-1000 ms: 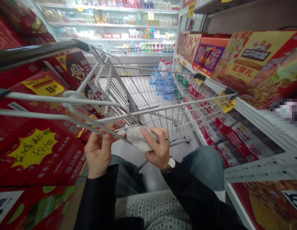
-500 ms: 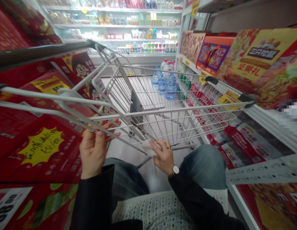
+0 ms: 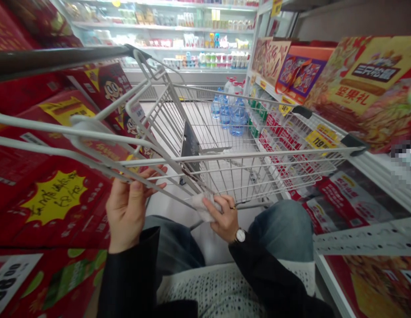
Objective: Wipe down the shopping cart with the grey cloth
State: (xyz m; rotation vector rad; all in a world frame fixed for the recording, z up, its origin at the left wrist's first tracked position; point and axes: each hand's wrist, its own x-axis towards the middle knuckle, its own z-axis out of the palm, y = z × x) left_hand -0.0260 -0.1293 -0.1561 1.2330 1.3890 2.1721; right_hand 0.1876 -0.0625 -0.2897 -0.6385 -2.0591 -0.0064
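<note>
A shopping cart (image 3: 225,154) of pale metal wire stands across in front of me, its dark handle bar at upper left. My left hand (image 3: 129,203) grips a slanted rail on the cart's near side, thumb in front and fingertips showing behind it. In my right hand (image 3: 223,216) is a folded white cloth (image 3: 203,207), pressed against the lower wires of the near side. The fingers lie bent over the cloth and partly cover it. Through the wires, a dark panel (image 3: 190,148) shows at the handle end of the basket.
Red gift boxes (image 3: 59,207) are stacked close on the left. A shelf (image 3: 367,229) on the right bears food boxes (image 3: 367,88) and packs of bottles (image 3: 344,194). Large water bottles (image 3: 236,117) stand on the floor beyond the cart, before a lit cooler (image 3: 175,48).
My right hand and the cloth have shifted slightly left and down along the wires. The left hand keeps its hold on the rail. My view has moved a little closer to the cart.
</note>
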